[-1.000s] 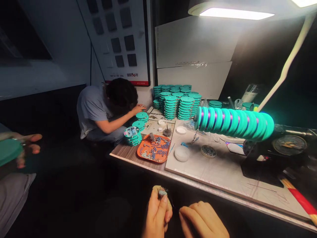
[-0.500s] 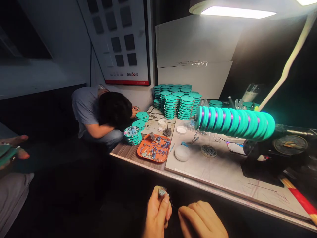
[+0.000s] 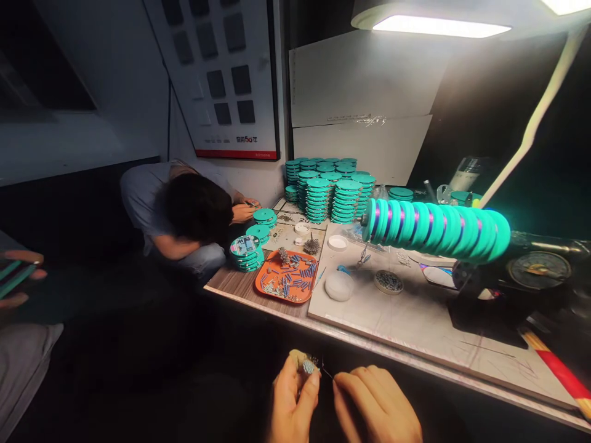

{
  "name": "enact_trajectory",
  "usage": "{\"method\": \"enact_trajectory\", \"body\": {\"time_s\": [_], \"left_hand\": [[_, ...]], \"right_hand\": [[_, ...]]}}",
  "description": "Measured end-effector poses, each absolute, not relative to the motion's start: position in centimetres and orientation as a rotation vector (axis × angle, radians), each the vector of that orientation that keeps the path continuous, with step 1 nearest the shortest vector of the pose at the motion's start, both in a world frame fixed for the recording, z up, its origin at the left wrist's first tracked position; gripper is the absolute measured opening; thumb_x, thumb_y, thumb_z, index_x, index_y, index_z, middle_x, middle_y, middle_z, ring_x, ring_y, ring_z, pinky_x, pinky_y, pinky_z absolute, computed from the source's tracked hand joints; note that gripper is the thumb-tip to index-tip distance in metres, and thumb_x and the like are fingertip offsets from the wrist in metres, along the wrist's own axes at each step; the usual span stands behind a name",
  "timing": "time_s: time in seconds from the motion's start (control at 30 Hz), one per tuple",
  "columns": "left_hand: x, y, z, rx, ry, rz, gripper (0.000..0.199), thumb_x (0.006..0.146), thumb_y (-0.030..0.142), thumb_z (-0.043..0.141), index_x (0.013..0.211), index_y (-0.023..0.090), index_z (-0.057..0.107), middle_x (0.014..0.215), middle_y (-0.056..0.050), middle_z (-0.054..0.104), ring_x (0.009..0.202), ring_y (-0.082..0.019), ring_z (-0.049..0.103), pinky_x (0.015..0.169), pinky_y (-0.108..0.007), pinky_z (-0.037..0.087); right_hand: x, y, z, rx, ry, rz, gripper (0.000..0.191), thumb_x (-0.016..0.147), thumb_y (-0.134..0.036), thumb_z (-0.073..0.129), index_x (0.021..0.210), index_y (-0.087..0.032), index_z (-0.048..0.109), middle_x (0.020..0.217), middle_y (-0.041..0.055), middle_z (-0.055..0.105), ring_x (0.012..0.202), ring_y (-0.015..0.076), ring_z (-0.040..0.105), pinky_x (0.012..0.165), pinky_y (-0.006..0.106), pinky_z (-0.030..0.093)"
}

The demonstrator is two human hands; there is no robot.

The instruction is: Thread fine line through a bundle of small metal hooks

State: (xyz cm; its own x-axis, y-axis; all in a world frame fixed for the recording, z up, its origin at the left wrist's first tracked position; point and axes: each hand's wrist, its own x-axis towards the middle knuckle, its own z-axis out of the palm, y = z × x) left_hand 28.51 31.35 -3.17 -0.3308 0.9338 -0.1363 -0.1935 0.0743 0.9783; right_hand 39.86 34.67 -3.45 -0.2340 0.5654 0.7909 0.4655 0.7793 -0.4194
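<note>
At the bottom centre, in front of the table edge, my left hand (image 3: 296, 400) pinches a small cluster of metal pieces (image 3: 308, 367) between thumb and fingers. Just to its right, my right hand (image 3: 376, 403) is closed, thumb against index finger, on a thin wire (image 3: 327, 373) that points toward the cluster. Above the hands, an orange tray (image 3: 259, 284) holds blue and silver small parts. A shallow round dish (image 3: 388, 282) of small metal pieces and a white round lid (image 3: 339, 286) lie on the board.
Teal spools (image 3: 318, 200) stand stacked at the back. A winding machine (image 3: 489, 289) carries a row of teal discs (image 3: 436, 227) at right. A bent-over person (image 3: 198, 209) works at the table's left end; another person's hand (image 3: 23, 261) holds teal discs at far left.
The metal cluster has tilted in my left hand, and my right hand has shifted slightly up. The person at the table has leaned left; the far-left hand has turned its discs.
</note>
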Motion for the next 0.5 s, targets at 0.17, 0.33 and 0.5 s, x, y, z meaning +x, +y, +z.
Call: {"method": "enact_trajectory", "body": {"time_s": [0.17, 0.33, 0.5], "left_hand": [[27.7, 31.5, -2.6, 0.987, 1.43, 1.391, 0.031, 0.072, 0.044, 0.061, 0.063, 0.015, 0.053, 0.059, 0.002, 0.043, 0.057, -0.011, 0.039, 0.055, -0.021, 0.035], [28.0, 31.5, -2.5, 0.838, 1.394, 1.401, 0.032, 0.07, 0.047, 0.062, 0.067, 0.015, 0.058, 0.054, 0.005, 0.038, 0.045, -0.006, 0.028, 0.042, -0.019, 0.024], [28.4, 31.5, -1.8, 0.67, 1.174, 1.589, 0.032, 0.071, 0.045, 0.063, 0.061, 0.015, 0.059, 0.063, -0.001, 0.052, 0.061, -0.012, 0.049, 0.059, -0.021, 0.04]], "right_hand": [[39.8, 34.7, -3.6, -0.801, -1.866, 0.128, 0.012, 0.082, -0.009, 0.049, 0.073, -0.015, 0.055, 0.059, 0.0013, 0.05, 0.056, 0.0106, 0.041, 0.054, 0.024, 0.03], [39.7, 35.2, -3.6, -0.737, -1.856, -0.016, 0.014, 0.086, -0.016, 0.046, 0.091, -0.011, 0.058, 0.063, 0.0022, 0.057, 0.056, 0.0107, 0.046, 0.059, 0.025, 0.034], [39.6, 35.7, -3.4, -0.68, -2.02, -0.191, 0.031, 0.09, -0.018, 0.037, 0.063, -0.018, 0.052, 0.042, -0.0049, 0.04, 0.042, 0.0099, 0.031, 0.05, 0.026, 0.023]]}}
